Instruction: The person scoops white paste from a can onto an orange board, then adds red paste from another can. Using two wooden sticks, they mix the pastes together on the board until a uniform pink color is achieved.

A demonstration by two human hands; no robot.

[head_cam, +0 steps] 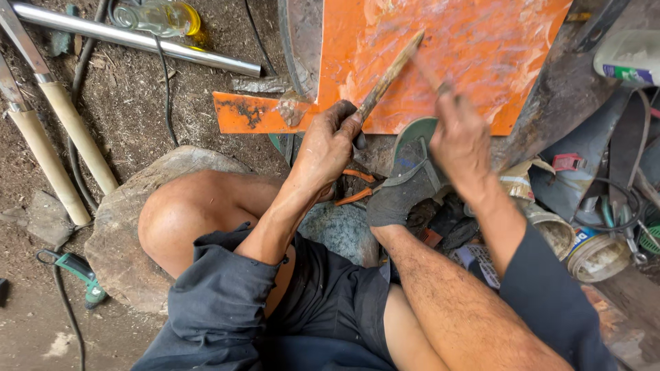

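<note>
We see the left hand (328,145) closed round a worn stick-like tool (389,75) slanting up onto the orange metal panel (440,48). The right hand (459,141) (blurred) hangs over the panel's lower edge; we cannot tell its grip.

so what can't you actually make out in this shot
All in the head view:
- Right hand: motion-blurred, so its grip and anything in it are unclear.
- Orange panel: top cut off by the frame edge; full shape unknown.
- Stick: lower end hidden inside the left hand.
- White bottle: cut off by the right edge.
- Tins at right: contents unclear, half buried in clutter.
</note>
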